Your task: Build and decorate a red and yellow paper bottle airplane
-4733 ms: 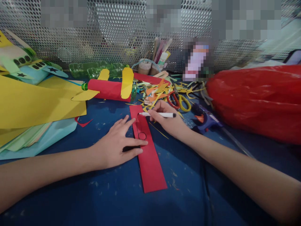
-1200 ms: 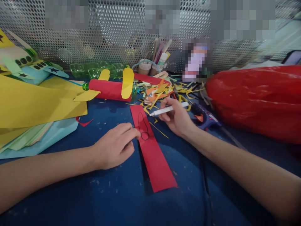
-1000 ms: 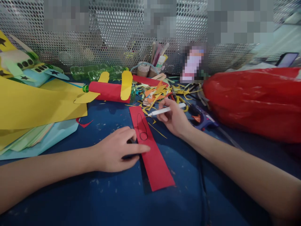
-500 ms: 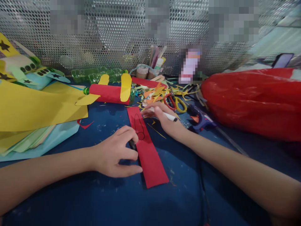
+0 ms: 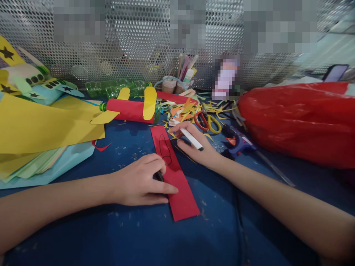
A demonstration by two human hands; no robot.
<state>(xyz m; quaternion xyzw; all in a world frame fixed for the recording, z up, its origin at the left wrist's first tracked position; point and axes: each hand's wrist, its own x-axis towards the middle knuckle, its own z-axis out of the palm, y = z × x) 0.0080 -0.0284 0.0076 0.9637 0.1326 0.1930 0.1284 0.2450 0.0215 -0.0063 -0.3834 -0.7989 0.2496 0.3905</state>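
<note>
A red paper strip (image 5: 181,190) lies at a slant on the blue table, with a long rounded shape and a small loop drawn on it in black. My left hand (image 5: 145,179) rests at the strip's left edge, its forefinger laid on the paper. Its curled fingers hold a small black object (image 5: 159,176), mostly covered, which looks like a marker cap. My right hand (image 5: 201,147), just right of the strip's far end, grips a white marker (image 5: 191,138) with a black back end. The marker's tip is hard to make out near the fingers.
Beyond the strip lies a red-wrapped bottle (image 5: 129,110) with yellow paper wings. Scissors (image 5: 208,122) sit by paper scraps (image 5: 183,111). A glue gun (image 5: 240,142) and red bag (image 5: 299,122) are right; yellow sheets (image 5: 50,125) are left. Behind stands a perforated metal panel (image 5: 138,48).
My left forefinger has stretched out onto the red strip. My right fingers have shifted on the marker, which now tilts more steeply. The strip stays in place.
</note>
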